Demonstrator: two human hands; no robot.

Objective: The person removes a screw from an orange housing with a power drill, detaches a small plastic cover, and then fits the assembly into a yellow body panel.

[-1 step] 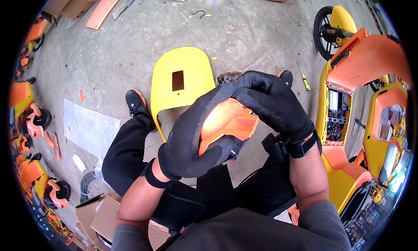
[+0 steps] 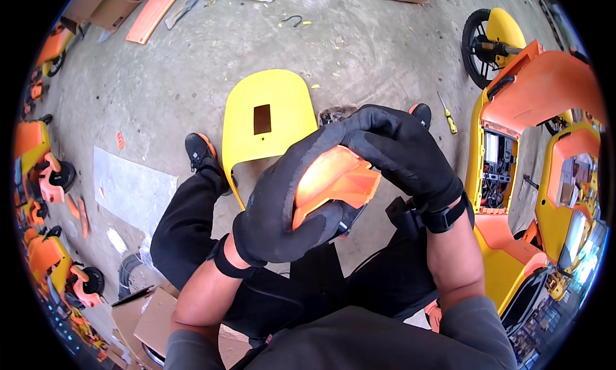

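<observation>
Between my two black-gloved hands is an orange plastic cover piece (image 2: 340, 174) with a dark part along its lower edge. My left hand (image 2: 279, 190) wraps round its left side, thumb underneath. At the far edge, the fingers of my right hand (image 2: 404, 152) bend over the piece and meet the left fingertips; that fingertip contact is partly hidden. Beyond the hands, a yellow curved shell panel (image 2: 282, 94) with a rectangular cutout rests on the floor between my feet. A clear bag of small dark parts (image 2: 335, 115) lies beside it, partly covered by my right hand.
To the right stands a yellow and orange scooter body (image 2: 481, 133) with exposed wiring, near a yellow-handled screwdriver (image 2: 452, 123). A white sheet (image 2: 131, 184) lies at left. Cardboard boxes (image 2: 157, 322) sit near left, and an orange panel (image 2: 153, 16) lies far left.
</observation>
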